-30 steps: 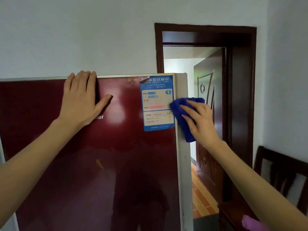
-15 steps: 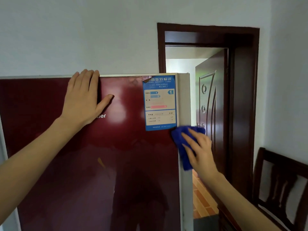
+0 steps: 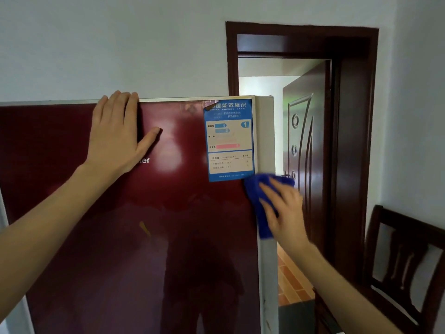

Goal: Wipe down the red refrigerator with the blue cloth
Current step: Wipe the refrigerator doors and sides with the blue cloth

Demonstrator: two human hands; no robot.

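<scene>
From your head camera, the red refrigerator [image 3: 125, 237] fills the lower left of the view, its glossy door facing you and its pale side panel [image 3: 266, 141] turned toward the doorway. Your left hand [image 3: 118, 138] lies flat on the door near its top edge, at about 10 o'clock from the middle of the view; the fingers [image 3: 120, 104] are spread open and straight, their tips reaching the top rim, the thumb pointing out toward 3 o'clock. It grips nothing.

Your right hand [image 3: 283, 210] presses the blue cloth [image 3: 258, 189] against the fridge's right front corner, just below the energy label [image 3: 230, 141], which sits at 12 o'clock from the cloth. The cloth wraps around the corner, covering part of the red door edge and part of the pale side panel, and hangs down under your palm toward 6 o'clock. Your fingers there are extended and laid over the cloth, pinning it flat to the surface and not bunching it in a fist.

At 3 o'clock from the fridge, a dark wooden door [image 3: 305, 153] stands open in its frame. A dark wooden chair [image 3: 407, 256] is at 4 o'clock, against the right wall.
</scene>
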